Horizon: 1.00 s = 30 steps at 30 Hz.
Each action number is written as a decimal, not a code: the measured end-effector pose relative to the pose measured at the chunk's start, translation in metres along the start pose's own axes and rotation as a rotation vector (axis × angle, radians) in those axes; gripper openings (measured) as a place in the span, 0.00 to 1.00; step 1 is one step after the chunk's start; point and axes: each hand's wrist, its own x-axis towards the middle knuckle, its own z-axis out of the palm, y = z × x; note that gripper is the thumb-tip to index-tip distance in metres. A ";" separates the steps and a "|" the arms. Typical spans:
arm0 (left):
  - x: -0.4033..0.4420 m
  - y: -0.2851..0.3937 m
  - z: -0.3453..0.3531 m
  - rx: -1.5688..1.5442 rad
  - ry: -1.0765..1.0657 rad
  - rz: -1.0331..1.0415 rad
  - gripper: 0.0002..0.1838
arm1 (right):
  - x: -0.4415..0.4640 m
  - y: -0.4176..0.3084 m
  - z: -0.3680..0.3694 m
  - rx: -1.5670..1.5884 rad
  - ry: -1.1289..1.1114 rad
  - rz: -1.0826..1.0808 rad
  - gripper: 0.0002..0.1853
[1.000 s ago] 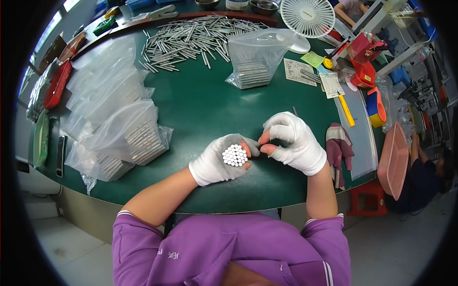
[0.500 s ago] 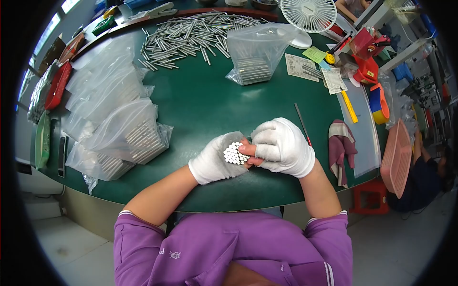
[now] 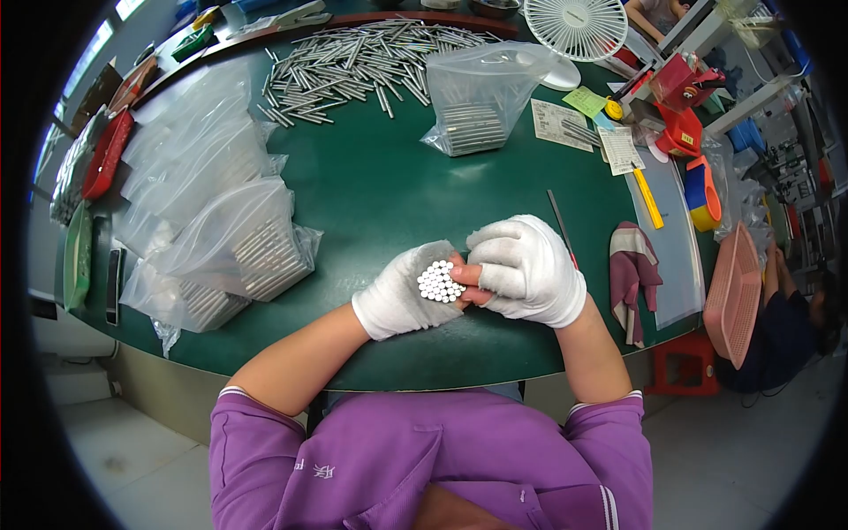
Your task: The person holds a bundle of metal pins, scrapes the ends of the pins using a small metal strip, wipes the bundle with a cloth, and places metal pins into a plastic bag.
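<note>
My left hand, in a white glove with bare fingertips, is closed around a bundle of metal rods whose round ends face up. My right hand, gloved the same way, has its thumb and a finger at the right side of that bundle; its other fingers are curled, and whether it grips a rod is hidden. Just beyond the right hand a thin dark stick with a red end lies on the green table.
Loose rods are heaped at the back. Bagged rods lie at left, another bag at back centre. A fan, yellow cutter, cloth and pink basket are at right. Another person is far right.
Since the first frame my right hand has moved left onto the rod bundle, uncovering the dark stick. From the middle frame to now both hands have barely shifted.
</note>
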 end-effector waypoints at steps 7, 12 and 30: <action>-0.001 -0.001 -0.001 0.037 -0.013 0.019 0.19 | 0.010 -0.004 -0.002 0.034 0.039 -0.047 0.16; 0.004 -0.003 0.001 0.025 -0.034 0.064 0.21 | 0.014 -0.006 -0.001 0.083 0.005 -0.102 0.19; 0.000 0.001 0.000 -0.227 -0.008 -0.086 0.13 | -0.014 0.016 -0.043 -0.318 0.295 0.521 0.08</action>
